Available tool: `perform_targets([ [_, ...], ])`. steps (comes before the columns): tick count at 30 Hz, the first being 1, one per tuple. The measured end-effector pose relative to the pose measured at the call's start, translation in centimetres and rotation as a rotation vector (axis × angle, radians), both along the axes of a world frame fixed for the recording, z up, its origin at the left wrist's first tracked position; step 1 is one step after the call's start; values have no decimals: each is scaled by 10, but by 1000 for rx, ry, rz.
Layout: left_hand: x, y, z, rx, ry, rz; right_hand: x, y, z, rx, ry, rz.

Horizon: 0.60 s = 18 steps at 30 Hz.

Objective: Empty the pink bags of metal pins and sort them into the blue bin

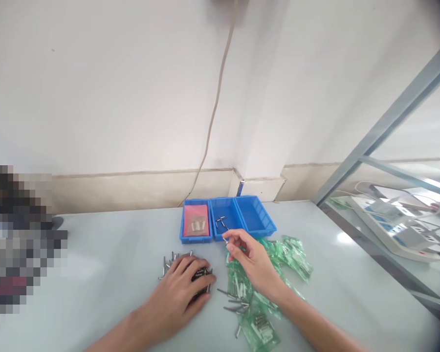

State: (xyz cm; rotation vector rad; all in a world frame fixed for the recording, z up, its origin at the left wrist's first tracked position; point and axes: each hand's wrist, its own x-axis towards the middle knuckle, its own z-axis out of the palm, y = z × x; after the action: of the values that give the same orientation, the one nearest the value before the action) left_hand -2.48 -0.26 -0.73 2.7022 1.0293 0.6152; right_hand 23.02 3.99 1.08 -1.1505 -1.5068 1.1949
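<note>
My left hand [187,288] lies palm down with its fingers spread over a pile of small dark metal rods [201,274], covering part of it. The fingers and thumb of my right hand [251,256] pinch a slim metal rod [226,240], held in front of the middle blue bin [225,208]. Several similar rods [221,221] lie inside that bin. Beneath and beside my right hand are green plastic bags [238,286] with metal pieces in them. Loose rods [238,308] lie beside the bags, between my two forearms.
The left blue bin [197,240] holds a pink packet [195,212] with pale pieces. A third blue bin [254,215] adjoins on the right. The wall [150,98] backs the table [106,254]. A metal frame [381,124] and power strips [396,230] are at right; a pixelated area covers the left.
</note>
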Motion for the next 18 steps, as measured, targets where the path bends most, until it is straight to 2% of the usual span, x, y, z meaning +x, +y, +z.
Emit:
perform_targets([
  [11,1,-1,-1,-32,-14,11,-1,-4,-3,-12,-11,2],
  [18,0,-1,-1,-64,-33,-3,-2,-7,0,142,-168,-26],
])
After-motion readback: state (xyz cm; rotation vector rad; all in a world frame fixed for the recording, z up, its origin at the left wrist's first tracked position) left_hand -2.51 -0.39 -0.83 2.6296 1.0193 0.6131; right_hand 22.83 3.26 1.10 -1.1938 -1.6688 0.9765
